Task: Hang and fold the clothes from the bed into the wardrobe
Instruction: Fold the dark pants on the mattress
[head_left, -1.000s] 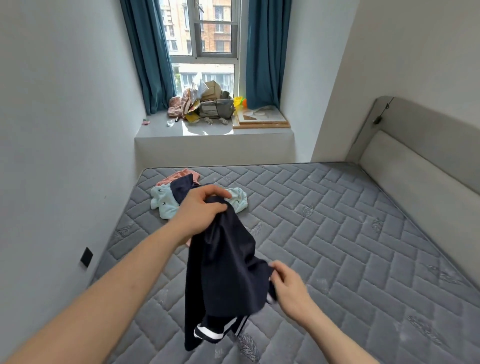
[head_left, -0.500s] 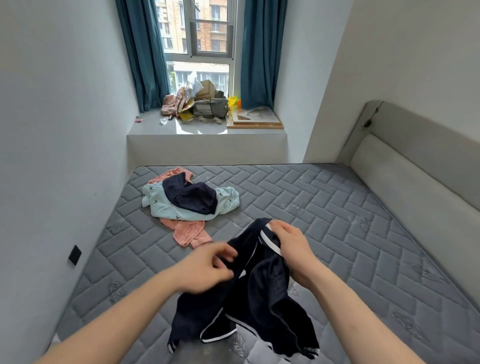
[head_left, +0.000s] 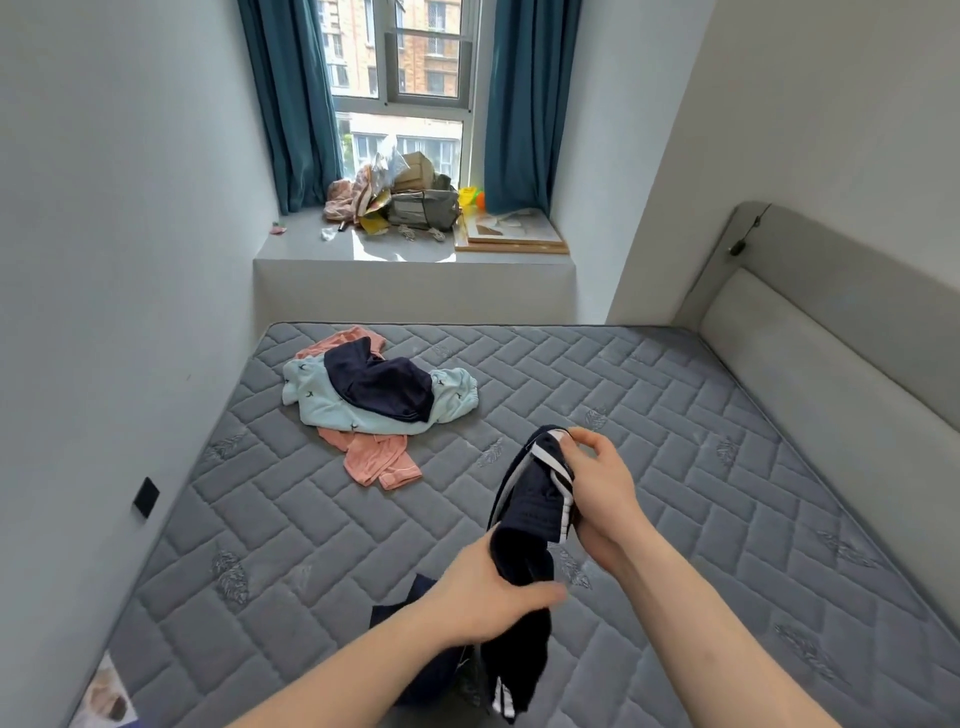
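A dark navy fabric garment with white stripes (head_left: 530, 525) hung bunched above the near part of the grey quilted mattress (head_left: 675, 467), held up between a person's two bare hands. The right hand (head_left: 597, 488) gripped its upper end, fingers and thumb curled round the white-striped edge, while the left hand (head_left: 493, 592) clasped the middle of the cloth lower down, fingers wrapped round the dark fabric; the tail of the garment dropped below that hand, a white-striped hem showing at the bottom. Farther up the mattress, towards the left wall, lay a loose heap of clothes: a second dark navy garment (head_left: 382, 384) on top of a pale blue patterned top (head_left: 322, 405), which in turn lay over a salmon-pink garment (head_left: 379, 460) that stuck out at both ends of the pile. The heap sat well apart from the held garment. A grey padded headboard (head_left: 831, 343) ran along the right side of the bed. Beyond the mattress, a white window ledge (head_left: 415, 270) carried a clutter of bags and boxes (head_left: 405, 197) and a flat wooden-framed picture (head_left: 511, 234), flanked by teal curtains (head_left: 291, 104) at the window. A small black wall socket (head_left: 146, 497) showed low on the left wall.
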